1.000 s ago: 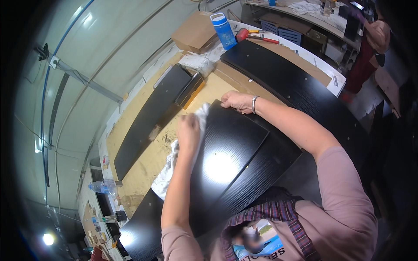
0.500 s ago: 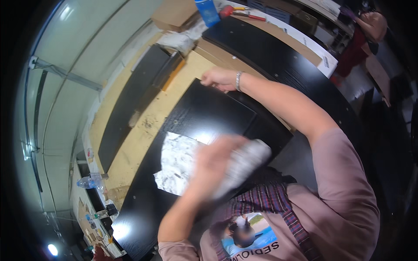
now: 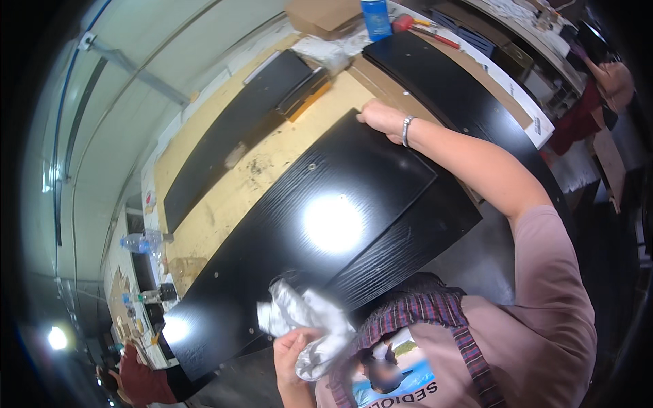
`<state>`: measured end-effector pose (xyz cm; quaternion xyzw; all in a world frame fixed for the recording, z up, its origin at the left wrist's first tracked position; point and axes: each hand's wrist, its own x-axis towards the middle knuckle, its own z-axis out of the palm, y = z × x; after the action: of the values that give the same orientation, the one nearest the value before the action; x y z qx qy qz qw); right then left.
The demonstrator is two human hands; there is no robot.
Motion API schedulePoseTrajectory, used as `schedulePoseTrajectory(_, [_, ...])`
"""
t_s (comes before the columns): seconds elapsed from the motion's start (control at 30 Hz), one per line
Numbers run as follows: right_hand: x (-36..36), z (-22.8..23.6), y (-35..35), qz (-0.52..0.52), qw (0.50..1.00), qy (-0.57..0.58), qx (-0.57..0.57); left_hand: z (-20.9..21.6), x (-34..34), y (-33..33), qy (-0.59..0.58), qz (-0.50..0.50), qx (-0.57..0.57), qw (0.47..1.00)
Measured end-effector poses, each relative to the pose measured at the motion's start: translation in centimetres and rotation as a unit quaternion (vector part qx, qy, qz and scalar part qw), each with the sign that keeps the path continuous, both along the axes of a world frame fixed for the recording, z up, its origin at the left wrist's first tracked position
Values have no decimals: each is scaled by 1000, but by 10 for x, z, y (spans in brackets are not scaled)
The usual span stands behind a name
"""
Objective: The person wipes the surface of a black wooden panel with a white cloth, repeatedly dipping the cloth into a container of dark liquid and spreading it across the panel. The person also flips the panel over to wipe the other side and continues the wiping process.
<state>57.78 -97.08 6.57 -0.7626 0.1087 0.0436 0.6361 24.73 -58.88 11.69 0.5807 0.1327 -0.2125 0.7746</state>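
Note:
My left hand [image 3: 294, 350] is closed on a crumpled white cloth [image 3: 316, 325], held low in front of my body by the near edge of a long black panel [image 3: 286, 224]. The panel is glossy with a wood grain and small fittings. At its far right corner, my right hand [image 3: 382, 122], with a silver bracelet on the wrist, grips the panel's end; some fingers are hidden. A second black panel [image 3: 422, 234] lies beneath it, sticking out on the near right side.
Another dark panel [image 3: 238, 129] lies across the yellowish table [image 3: 207, 248]. Black panels [image 3: 452, 88] rest on cardboard at the right. A blue bottle [image 3: 376, 20], red-headed mallet [image 3: 403, 22] and cardboard box [image 3: 325, 17] stand at the back. A co-worker [image 3: 598, 88] is at far right.
My left hand has drawn the cloth off the panel's middle toward me, and the cloth is now bunched up. My right hand keeps its hold at the corner; the view has shifted.

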Motion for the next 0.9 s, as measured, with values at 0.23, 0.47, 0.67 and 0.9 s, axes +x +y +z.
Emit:
schedulePoseTrajectory(0.23, [-32, 34, 3, -50, 993, -51, -95, -16, -49, 27, 128, 312, -168, 926])
schedulePoseTrajectory(0.47, [-94, 66, -29, -33, 986, -94, -136, -41, -77, 63, 7, 278, -180, 943])
schedulePoseTrajectory(0.67, [-164, 75, -44, -78, 985, -128, -87, -42, -97, 84, -38, 212, -103, 971])
schedulePoseTrajectory(0.9, [-299, 79, -60, -220, 967, -130, -17, -38, -97, 99, -58, 130, 69, 987])
